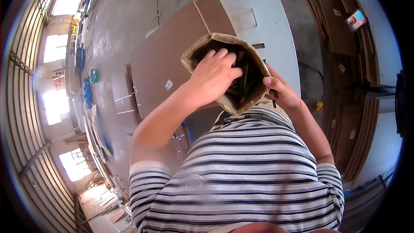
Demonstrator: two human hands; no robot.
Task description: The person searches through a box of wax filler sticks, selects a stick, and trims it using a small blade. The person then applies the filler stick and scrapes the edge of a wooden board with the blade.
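Observation:
A tan bag (196,45) with a stiff, angular rim gapes upward in front of my striped shirt. My left hand (217,72) reaches over its near-left edge into the mouth, fingers curled and their tips hidden inside. Past those fingers, several dark, thin pieces (246,80) lie in the shadowed inside; their kind is unclear. At the bag's right side, my right hand (280,88) grips the rim, thumb on the edge and the other fingers mostly hidden behind. A thin dark item (274,103) sticks out below that hand; I cannot make out what it is.
Beyond the bag lie a large brown board (172,47) and a white panel (276,30). Stacked brown boards (340,30) stand on the right, with a phone (356,20) on top. A yellow object (319,105) sits on the floor beside a dark cable (317,70).

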